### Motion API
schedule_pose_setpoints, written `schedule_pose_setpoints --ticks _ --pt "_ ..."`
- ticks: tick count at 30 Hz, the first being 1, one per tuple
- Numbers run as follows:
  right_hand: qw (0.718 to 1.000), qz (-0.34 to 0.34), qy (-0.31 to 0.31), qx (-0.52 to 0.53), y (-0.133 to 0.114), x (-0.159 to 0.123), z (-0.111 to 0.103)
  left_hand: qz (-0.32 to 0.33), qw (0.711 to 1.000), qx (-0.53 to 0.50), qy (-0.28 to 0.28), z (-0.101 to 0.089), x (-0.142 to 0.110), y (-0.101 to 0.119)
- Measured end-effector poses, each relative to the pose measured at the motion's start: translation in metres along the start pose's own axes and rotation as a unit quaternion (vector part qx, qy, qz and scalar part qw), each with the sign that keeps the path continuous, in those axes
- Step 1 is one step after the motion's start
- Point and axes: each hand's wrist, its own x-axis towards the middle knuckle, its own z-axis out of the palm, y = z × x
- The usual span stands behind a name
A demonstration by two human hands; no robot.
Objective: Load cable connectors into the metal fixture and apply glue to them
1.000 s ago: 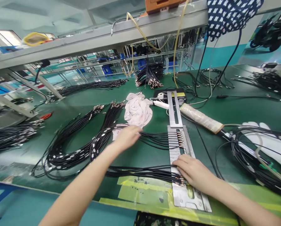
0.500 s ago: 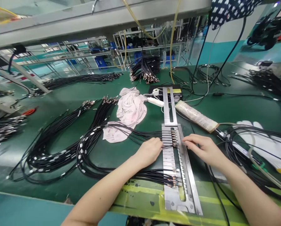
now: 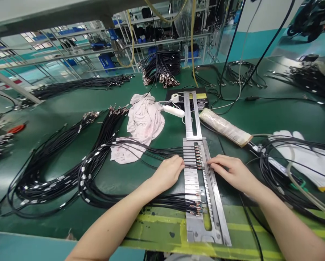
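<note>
A slotted metal jig [image 3: 193, 226] lies lengthwise on the bench. Several black cables [image 3: 166, 149] cross its upper slots side by side, their metal connectors [image 3: 198, 156] lined up along the rail. My left hand [image 3: 168, 173] is closed at the jig's left edge, pinching a black cable that lies across a slot below the others. Thumb and forefinger of my right hand [image 3: 231, 172] are pressed together at the right rail; what they hold, if anything, is hidden. Nearer to me, a loose bunch of cable ends [image 3: 176, 204] rests across the jig's lower part.
Looped cable bundles [image 3: 53, 181] cover the left of the green bench. Behind the jig are a pinkish cloth [image 3: 144, 121] and a black box [image 3: 202, 96]. A wrapped tool handle [image 3: 225, 127], coiled cables [image 3: 279, 174] and white gloves [image 3: 312, 159] lie right.
My left hand has come right and down to the jig's edge with a cable. My right hand has moved up from the lower cable ends to the rail. The view has tilted down.
</note>
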Motion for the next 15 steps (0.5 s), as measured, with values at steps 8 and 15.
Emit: schedule_pose_setpoints --ticks 8,15 --pt "0.999 -0.009 -0.014 -0.032 -0.002 -0.001 0.001 -0.007 0.99 0.125 -0.063 0.002 0.002 0.01" --pt "0.992 -0.068 0.019 -0.104 0.001 0.003 0.01 0.0 0.991 0.113 -0.073 0.008 0.004 0.008"
